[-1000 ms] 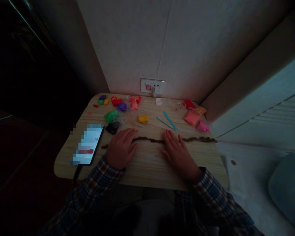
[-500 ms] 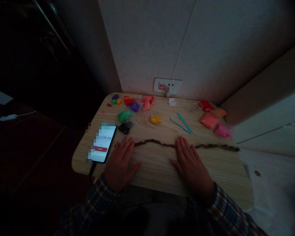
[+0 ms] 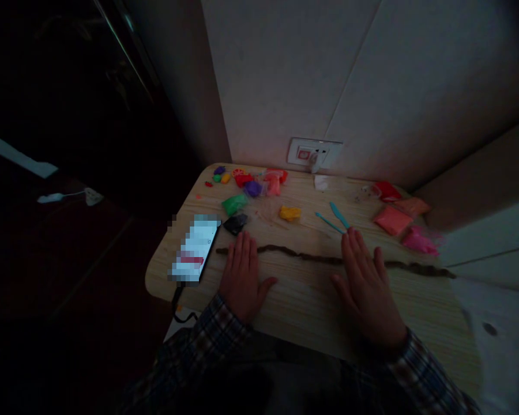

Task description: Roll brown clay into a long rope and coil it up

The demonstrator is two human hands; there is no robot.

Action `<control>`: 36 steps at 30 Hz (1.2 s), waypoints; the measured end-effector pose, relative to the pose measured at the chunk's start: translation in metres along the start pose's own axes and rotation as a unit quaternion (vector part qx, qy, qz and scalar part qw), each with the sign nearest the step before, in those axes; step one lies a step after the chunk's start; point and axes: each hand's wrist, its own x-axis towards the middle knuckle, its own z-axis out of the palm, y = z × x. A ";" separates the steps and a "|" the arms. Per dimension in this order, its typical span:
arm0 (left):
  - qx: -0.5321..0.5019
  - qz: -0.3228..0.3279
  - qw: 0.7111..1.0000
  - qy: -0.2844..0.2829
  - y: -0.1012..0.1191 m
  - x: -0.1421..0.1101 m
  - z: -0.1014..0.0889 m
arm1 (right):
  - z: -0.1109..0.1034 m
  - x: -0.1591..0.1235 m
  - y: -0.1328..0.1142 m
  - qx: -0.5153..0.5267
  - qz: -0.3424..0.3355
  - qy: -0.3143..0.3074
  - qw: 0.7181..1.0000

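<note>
A long thin brown clay rope lies across the small wooden table from left to right. My left hand lies flat on the rope's left part, fingers stretched out. Over the rope's right part my right hand rests flat with fingers spread. Neither hand grips anything. Both sleeves are plaid.
A lit phone with a cable lies at the table's left. Small clay pieces and bags in green, black, yellow, purple, red and pink sit along the back. Two teal plastic tools lie near my right fingertips. A wall socket is behind.
Both hands slid back toward me and then forward again over the rope. The camera view turned left, so the table sits further right in the picture.
</note>
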 end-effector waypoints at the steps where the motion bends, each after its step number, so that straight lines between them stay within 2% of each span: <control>1: 0.001 0.001 1.000 -0.001 0.000 0.000 0.000 | -0.002 0.000 0.001 0.003 0.001 0.003 1.000; 9: 0.025 0.023 0.999 -0.011 -0.001 -0.019 -0.003 | -0.002 -0.010 0.005 0.006 0.000 -0.006 1.000; 16: 0.013 0.016 1.000 -0.012 -0.004 0.003 -0.006 | 0.008 -0.014 0.004 -0.004 -0.021 -0.037 0.999; 20: -0.018 0.037 0.999 0.005 -0.021 0.007 -0.010 | 0.013 -0.010 0.012 -0.016 -0.030 -0.027 0.999; 25: -0.039 0.017 0.997 0.064 -0.049 -0.001 -0.015 | 0.011 -0.002 0.023 0.018 -0.015 0.003 1.000; 28: -0.045 0.009 0.996 0.075 -0.055 -0.003 -0.018 | 0.006 0.001 0.027 0.048 -0.007 0.009 0.999; 32: -0.147 -0.001 0.986 0.081 -0.043 0.003 -0.024 | -0.010 0.002 0.030 0.072 0.017 0.034 0.997; 36: -0.281 -0.022 0.957 0.060 -0.017 0.011 -0.028 | -0.024 0.002 0.034 0.061 0.065 0.066 0.994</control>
